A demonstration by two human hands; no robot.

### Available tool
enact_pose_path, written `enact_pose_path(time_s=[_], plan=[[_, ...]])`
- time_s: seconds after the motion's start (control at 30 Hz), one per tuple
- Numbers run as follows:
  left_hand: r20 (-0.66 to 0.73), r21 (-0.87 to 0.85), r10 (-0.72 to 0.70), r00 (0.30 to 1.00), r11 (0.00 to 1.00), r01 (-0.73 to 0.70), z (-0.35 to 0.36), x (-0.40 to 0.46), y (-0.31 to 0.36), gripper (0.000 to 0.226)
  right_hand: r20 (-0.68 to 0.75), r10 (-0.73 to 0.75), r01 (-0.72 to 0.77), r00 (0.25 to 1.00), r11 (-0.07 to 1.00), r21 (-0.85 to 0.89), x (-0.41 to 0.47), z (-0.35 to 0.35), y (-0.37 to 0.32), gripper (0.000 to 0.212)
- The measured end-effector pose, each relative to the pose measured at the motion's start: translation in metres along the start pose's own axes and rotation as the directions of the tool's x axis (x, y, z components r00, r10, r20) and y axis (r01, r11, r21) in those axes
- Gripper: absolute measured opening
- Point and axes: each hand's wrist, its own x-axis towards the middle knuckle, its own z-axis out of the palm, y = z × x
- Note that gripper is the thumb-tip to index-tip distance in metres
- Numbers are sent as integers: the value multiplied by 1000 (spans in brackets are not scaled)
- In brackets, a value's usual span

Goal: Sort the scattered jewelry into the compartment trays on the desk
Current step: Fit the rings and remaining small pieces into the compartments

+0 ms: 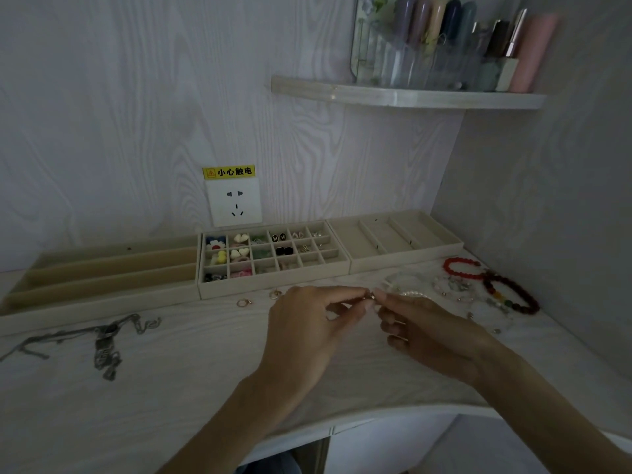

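left hand (304,323) and right hand (427,328) – fingertips meeting, pinching

A single head-worn wide-angle view looks forward and down, close over the bench (191,364), facing the wall (136,114).

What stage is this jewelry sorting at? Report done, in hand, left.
Done: small pieces fill much of the grid tray. In hand: left hand and right hand pinch one small piece. Left: silver chains, rings, bead bracelets on the desk.
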Motion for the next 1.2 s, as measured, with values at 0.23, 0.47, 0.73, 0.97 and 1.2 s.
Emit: enact_pose_path(time_s=[0.23, 0.47, 0.73, 0.97, 1.2], plan=[[-72, -20, -45, 996, 999, 44, -2, 0, -4, 17, -79, -175, 143, 981, 941, -307, 1, 1, -4, 35], [-52, 148, -83, 995, 985, 90, -5, 8, -11, 12, -157, -359, 252, 920, 849, -465, 18, 9, -13, 5], [-16, 318, -25, 1000, 948, 29, -21, 34, -24, 17, -75, -540, 358, 839, 650, -670, 50, 15, -33, 5], [-53, 370, -86, 995, 924, 99, -43, 47, -46, 21, 14, -564, 387, 825, 548, -742, 85, 17, -58, 2], [3, 566, -233, 973, 802, 190, -62, 41, -68, 29, 67, -530, 171, 845, 150, -974, 147, -5, -72, 15]])
